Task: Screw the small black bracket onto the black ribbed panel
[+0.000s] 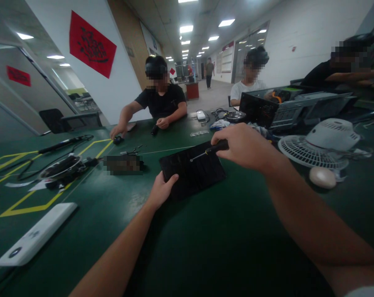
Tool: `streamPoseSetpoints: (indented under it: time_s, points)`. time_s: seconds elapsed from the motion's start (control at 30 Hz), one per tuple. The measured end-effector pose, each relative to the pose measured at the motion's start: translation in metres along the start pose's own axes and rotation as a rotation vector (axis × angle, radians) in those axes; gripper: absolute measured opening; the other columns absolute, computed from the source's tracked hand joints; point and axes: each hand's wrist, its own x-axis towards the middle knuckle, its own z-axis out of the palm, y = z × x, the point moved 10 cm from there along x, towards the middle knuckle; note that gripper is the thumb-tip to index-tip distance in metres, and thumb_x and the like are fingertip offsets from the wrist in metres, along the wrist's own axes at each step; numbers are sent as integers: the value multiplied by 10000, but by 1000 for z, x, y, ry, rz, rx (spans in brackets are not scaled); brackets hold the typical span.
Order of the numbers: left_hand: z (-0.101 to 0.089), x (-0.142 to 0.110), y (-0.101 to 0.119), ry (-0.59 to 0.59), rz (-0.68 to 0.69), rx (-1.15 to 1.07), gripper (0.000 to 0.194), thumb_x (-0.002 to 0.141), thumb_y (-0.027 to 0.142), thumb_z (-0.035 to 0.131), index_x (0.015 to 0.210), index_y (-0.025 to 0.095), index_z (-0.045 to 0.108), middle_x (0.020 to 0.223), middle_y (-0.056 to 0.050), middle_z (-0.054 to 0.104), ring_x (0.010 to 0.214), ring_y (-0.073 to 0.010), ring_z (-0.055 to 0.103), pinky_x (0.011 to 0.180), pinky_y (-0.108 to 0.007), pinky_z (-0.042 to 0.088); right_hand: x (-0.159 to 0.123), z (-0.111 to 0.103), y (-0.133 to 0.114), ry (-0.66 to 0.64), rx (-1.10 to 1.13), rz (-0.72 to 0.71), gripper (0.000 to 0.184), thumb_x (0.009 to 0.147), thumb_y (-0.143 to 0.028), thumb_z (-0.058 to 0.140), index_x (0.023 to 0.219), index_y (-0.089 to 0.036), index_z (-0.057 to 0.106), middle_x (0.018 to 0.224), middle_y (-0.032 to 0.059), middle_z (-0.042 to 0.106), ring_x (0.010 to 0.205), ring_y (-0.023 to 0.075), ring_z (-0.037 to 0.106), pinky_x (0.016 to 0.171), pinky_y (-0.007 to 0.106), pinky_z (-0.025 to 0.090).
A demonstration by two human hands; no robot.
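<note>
A flat, black rectangular panel [202,175] lies at a slant on the green table, its kind unclear in the dim light. My left hand [160,189] grips its near left edge, thumb on top and fingers out of sight beneath or behind. In my right hand [242,144] is a screwdriver [218,147] with a black and yellow handle, its fingers wrapped round it. The thin shaft points left and down over the panel. Whether the tip touches the surface I cannot tell.
On the right are a white fan part [313,144], a pale rounded piece [323,177] and an opened computer case [282,109]. A long white casing [38,235] lies at the left, with cables [63,144] beyond it. Across the table [112,231], a person in black [160,101] handles small dark objects.
</note>
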Motion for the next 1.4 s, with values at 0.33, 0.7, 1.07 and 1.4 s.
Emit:
streamPoseSetpoints:
  time_s: [0.33,0.7,1.07,1.4]
  points:
    - [0,0,1,1,-14,25,578,747,510,820,1185,154,695,1166,-133,790,1116,-368,739,1030,-551,566,0,2,-4,-2,-15,-10,222,830,-186,742,1036,-194,825,1016,106,813,966,304,723,849,410,494]
    - [-2,2,-1,3,-12,41,575,759,521,814,1190,159,699,1183,-127,794,1143,-362,737,1034,-522,566,1,5,-6,-1,-2,-30,208,839,-186,743,1033,-198,816,1008,93,810,954,287,717,852,398,488]
    - [0,-2,5,13,-14,21,565,741,509,839,1165,162,701,1142,-114,796,1111,-351,745,1010,-513,584,0,3,-18,39,-51,-113,285,897,-108,608,1057,-220,816,1015,89,730,970,264,647,805,376,423]
    - [1,-3,1,-1,-30,-9,589,747,508,834,1194,152,690,1167,-134,789,1098,-359,744,1025,-544,569,-1,-1,-19,119,-44,-66,317,882,-94,585,1038,-212,834,1122,119,674,946,249,625,735,360,407]
